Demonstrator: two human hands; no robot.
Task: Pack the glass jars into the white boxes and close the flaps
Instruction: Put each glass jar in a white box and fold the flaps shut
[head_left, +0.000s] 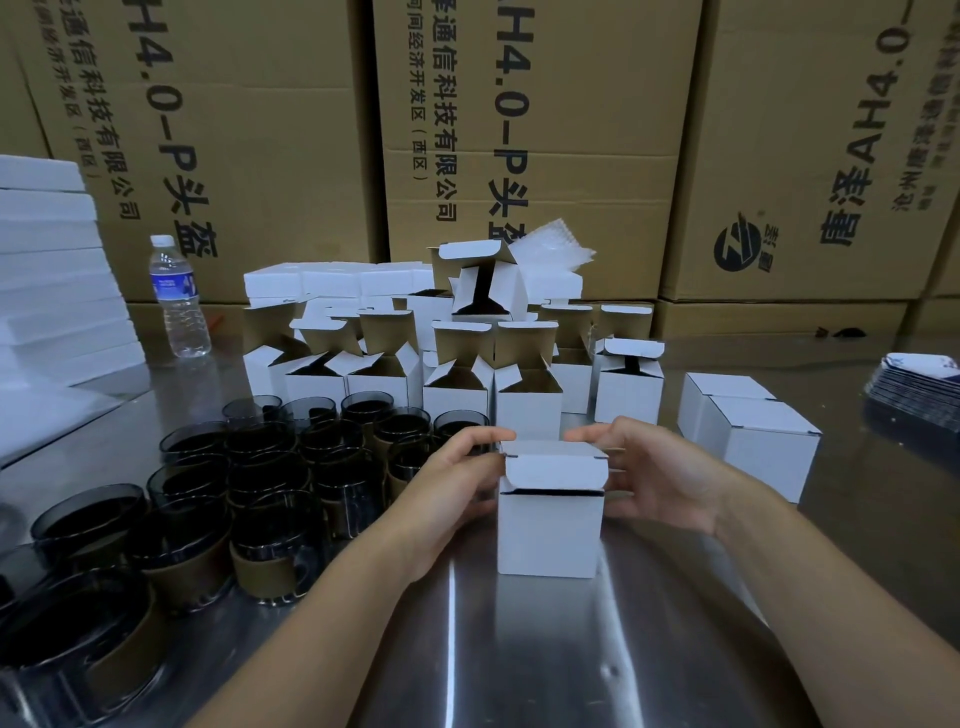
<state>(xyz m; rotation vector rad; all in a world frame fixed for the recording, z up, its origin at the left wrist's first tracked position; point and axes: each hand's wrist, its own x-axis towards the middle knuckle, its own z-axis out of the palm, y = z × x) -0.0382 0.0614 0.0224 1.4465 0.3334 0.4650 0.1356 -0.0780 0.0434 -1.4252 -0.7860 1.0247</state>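
Note:
A white box (549, 530) stands upright on the steel table in front of me, its top flap folded over with the tuck lip hanging outside the front wall. My left hand (451, 488) grips its left side, fingertips on the top edge. My right hand (655, 475) holds the right side, fingers curled at the top corner. What is inside the box is hidden. Several dark glass jars (270, 467) with brown sleeves crowd the table to the left. Several open white boxes (457, 374) stand behind.
Two shut white boxes (753, 431) sit at the right, with a stack of printed cards (914, 389) beyond them. A water bottle (176, 296) and white foam sheets (52, 270) are at the left. Big cardboard cartons (571, 130) wall the back.

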